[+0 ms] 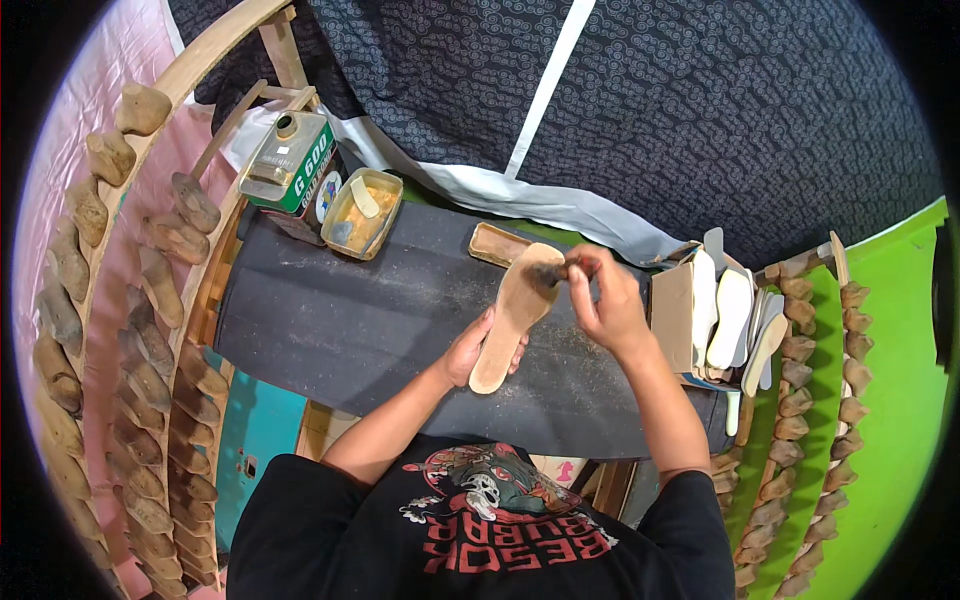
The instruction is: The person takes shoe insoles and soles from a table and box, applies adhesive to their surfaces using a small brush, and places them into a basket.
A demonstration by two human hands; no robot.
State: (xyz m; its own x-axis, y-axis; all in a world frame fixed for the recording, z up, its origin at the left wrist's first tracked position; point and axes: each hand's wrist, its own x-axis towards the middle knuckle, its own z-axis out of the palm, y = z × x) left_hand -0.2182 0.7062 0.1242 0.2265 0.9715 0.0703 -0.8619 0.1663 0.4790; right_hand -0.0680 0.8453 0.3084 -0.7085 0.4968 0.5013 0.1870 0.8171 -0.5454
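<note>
My left hand (469, 347) is closed round the heel end of a tan insole (508, 325), its fingers passing underneath and the thumb at the edge. The insole is held up over the dark-topped table, its wide toe end pointing away from me. At that toe end, my right hand (608, 300) pinches a small dark brush (545, 273), whose blurred bristles appear to touch the insole's face. Just behind the toe end lies a shallow tan tray (497, 243), partly hidden by the insole.
A green and dark metal can (290, 165) and a yellowish tub (393, 215) with a pale spreader stand at the far left. On the right, a cardboard box (675, 310) holds several insoles. Racks of wooden shoe lasts (145, 340) flank the table (330, 320), and a dark patterned cloth (700, 110) hangs behind.
</note>
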